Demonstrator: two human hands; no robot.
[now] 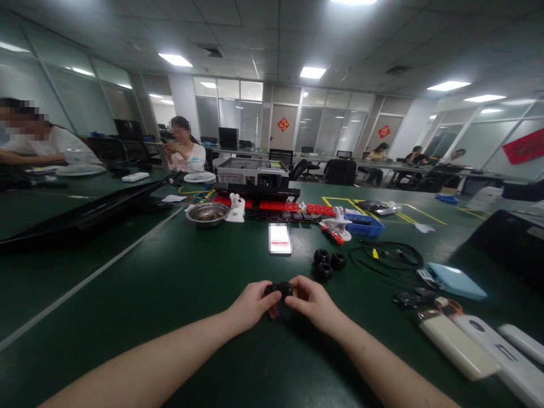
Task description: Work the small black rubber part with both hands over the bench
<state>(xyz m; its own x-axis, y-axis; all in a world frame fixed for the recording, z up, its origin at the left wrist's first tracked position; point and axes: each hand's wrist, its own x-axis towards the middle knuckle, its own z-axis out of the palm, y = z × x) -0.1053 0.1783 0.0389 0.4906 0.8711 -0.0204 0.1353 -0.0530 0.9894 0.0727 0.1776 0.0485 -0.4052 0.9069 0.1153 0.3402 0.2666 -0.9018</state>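
Note:
My left hand (250,305) and my right hand (312,300) meet at the middle of the green table (170,294), both pinching one small black round part (280,290) between their fingertips. Three similar black ring-shaped parts (328,262) lie in a cluster just beyond my right hand. A white card (279,238) lies flat further back.
A metal bowl (207,213), red blocks (276,205), a blue tray (364,224) and a red-handled screwdriver (332,234) stand at the back. Black cables (389,255), a light blue box (455,280) and white power banks (459,343) lie to the right. A dark monitor (85,212) lies left. People sit at far desks.

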